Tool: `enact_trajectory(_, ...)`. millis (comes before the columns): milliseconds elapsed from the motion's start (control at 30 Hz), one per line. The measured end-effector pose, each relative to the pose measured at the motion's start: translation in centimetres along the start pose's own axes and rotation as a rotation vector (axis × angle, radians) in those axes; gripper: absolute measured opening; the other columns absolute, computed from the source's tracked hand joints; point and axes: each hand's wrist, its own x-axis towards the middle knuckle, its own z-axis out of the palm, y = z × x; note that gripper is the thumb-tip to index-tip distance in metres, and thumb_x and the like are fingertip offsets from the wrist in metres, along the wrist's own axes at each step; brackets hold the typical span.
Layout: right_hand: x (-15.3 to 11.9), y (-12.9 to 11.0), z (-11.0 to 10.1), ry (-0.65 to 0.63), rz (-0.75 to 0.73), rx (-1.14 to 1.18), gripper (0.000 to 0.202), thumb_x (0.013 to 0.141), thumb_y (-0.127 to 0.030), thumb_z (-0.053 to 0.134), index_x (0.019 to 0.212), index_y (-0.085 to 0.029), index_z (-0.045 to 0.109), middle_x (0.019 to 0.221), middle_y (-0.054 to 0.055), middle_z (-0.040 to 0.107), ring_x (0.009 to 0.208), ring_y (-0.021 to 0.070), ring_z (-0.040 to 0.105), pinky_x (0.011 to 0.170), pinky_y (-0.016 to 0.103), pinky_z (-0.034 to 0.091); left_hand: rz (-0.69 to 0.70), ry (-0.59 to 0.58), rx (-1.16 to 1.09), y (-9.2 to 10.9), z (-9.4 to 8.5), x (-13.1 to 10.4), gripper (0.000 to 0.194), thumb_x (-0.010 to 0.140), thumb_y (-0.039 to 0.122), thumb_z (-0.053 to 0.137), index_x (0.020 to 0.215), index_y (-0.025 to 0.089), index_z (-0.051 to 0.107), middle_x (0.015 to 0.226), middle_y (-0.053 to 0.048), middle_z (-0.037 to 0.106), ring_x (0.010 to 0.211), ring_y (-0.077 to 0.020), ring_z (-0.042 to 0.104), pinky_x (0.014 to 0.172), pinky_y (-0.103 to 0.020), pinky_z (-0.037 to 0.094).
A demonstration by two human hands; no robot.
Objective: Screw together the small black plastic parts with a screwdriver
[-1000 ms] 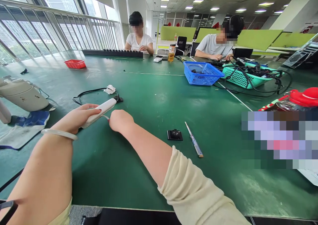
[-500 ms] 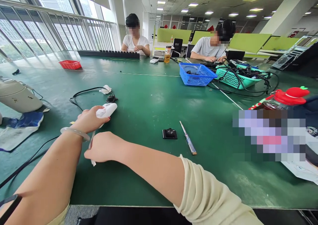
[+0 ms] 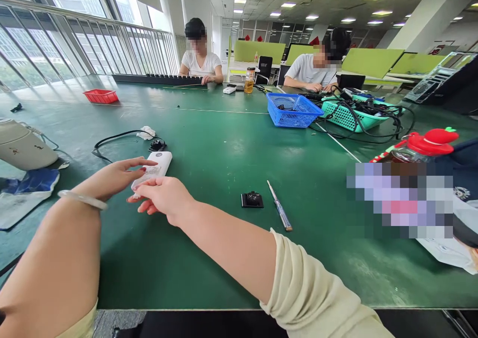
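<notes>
Setting flat white plastic power strip on green table. Left hand and right hand open-fingered, touching, not gripping. Next: careful release, probably.

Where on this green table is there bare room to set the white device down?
Bare green mat lies between the right hand and the small black square part, and beyond the white oblong device toward the blue plastic basket. Crowded: the right side, with a red-lidded jar and cable tangle.
</notes>
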Motion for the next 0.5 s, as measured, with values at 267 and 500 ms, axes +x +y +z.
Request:
enact_trajectory(267,0.6,-1.5,-2.2,0.146,-0.015,0.143,0.016,0.096,-0.025,0.052,0.098,-0.018,0.067,0.118,0.002,0.073,0.058,0.0059,0.057,0.051,0.019,0.041,0.07,-0.225,-0.196,-0.1,-0.3,-0.9,0.062,0.044,0.052,0.091,0.098,0.024,0.079,0.105,-0.011,0.076,0.109,-0.0319,0.066,0.091,-0.032,0.057)
enact_trajectory(500,-3.1,-3.7,-3.3,0.017,-0.062,-0.406,0.022,0.093,-0.027,0.057,0.107,-0.018,0.071,0.111,0.006,0.074,0.09,0.016,0.07,0.066,0.023,0.05,0.229,-0.292,0.02,-0.1,1.3,0.4,0.041,0.055,0.056,0.085,0.075,0.023,0.074,0.079,-0.005,0.072,0.079,-0.0258,0.064,0.082,-0.036,0.056)
